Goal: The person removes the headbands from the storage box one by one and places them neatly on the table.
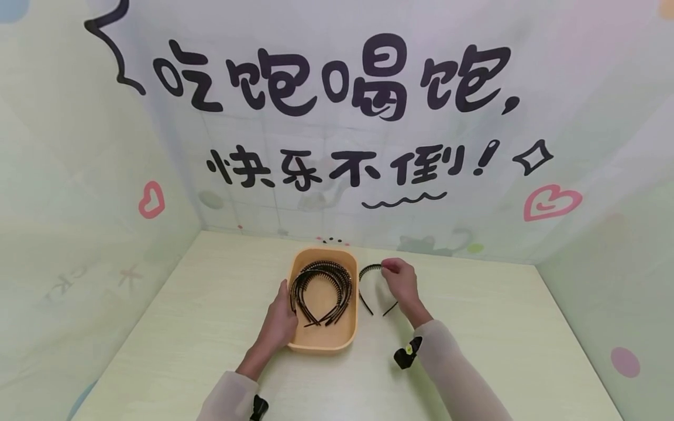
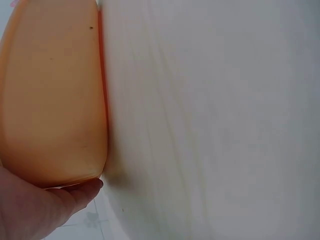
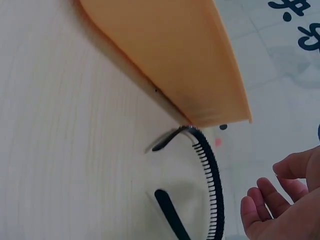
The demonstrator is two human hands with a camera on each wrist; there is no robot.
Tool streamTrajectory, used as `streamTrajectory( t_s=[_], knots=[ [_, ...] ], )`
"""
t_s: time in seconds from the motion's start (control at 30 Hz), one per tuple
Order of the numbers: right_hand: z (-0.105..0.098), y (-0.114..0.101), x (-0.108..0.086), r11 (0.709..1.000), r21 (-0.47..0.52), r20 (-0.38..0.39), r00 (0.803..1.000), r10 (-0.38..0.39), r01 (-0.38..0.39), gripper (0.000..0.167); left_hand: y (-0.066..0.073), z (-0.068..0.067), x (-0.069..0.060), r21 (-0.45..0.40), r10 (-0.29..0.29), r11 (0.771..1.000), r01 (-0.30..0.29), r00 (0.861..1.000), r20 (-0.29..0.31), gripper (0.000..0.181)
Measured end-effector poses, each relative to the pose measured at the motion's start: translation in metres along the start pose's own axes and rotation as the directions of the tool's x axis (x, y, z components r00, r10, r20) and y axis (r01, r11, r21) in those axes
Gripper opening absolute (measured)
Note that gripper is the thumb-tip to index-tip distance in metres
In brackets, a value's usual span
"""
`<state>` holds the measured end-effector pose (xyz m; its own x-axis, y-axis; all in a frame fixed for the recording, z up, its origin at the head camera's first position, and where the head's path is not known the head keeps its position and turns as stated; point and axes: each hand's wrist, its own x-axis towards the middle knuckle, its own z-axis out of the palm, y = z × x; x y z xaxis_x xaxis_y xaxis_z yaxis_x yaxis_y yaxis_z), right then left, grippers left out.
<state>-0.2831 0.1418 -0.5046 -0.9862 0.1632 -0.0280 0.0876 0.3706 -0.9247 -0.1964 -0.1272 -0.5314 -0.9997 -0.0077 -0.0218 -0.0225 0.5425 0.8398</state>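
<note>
An orange plastic container (image 1: 322, 349) holds several black toothed headbands (image 1: 339, 280) heaped together. My left hand (image 1: 280, 318) grips its left wall; the left wrist view has the hand (image 2: 37, 207) curled at the end of the container (image 2: 55, 95). Just right of the container is a single black headband (image 1: 367, 270), its two ends pointing toward me. My right hand (image 1: 401, 283) is at the top of that band. In the right wrist view, a gap shows between the loosely bent fingers of the hand (image 3: 287, 200) and the band (image 3: 212, 175).
A pale wood-grain tabletop (image 1: 474, 339) lies under everything. Behind it rises a light wall covering (image 1: 326, 128) with large dark writing and pink hearts, and similar coverings stand at left and right. Small black devices (image 1: 408, 352) are on both wrists.
</note>
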Motion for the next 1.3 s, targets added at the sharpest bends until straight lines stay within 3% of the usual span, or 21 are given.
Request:
streamTrajectory(
  t_s=[0.2, 0.43, 0.77, 0.97, 1.3],
  knots=[
    [0.019, -0.019, -0.010, 0.996, 0.040, 0.079, 0.994, -0.077, 0.074, 0.020, 0.000, 0.000, 0.001, -0.006, 0.008, 1.000, -0.008, 1.000, 0.001, 0.078],
    [0.037, -0.041, -0.021, 0.993, 0.096, 0.234, 0.969, -0.085, 0.063, 0.026, 0.000, 0.000, 0.001, -0.002, 0.000, 1.000, 0.000, 1.000, 0.001, 0.078],
    [0.059, -0.054, -0.034, 0.987, -0.041, 0.393, 0.911, -0.127, 0.155, 0.045, 0.000, 0.000, 0.001, 0.006, -0.006, 1.000, 0.006, 1.000, -0.004, 0.078],
    [0.070, -0.055, -0.036, 0.972, -0.129, 0.408, 0.904, -0.127, 0.195, 0.050, -0.001, 0.001, 0.000, 0.005, -0.003, 1.000, 0.003, 1.000, -0.009, 0.080],
    [0.070, -0.056, -0.034, 0.975, -0.136, 0.384, 0.916, -0.114, 0.178, 0.050, -0.002, 0.000, 0.001, 0.018, 0.020, 1.000, -0.019, 1.000, -0.012, 0.079]
  ],
)
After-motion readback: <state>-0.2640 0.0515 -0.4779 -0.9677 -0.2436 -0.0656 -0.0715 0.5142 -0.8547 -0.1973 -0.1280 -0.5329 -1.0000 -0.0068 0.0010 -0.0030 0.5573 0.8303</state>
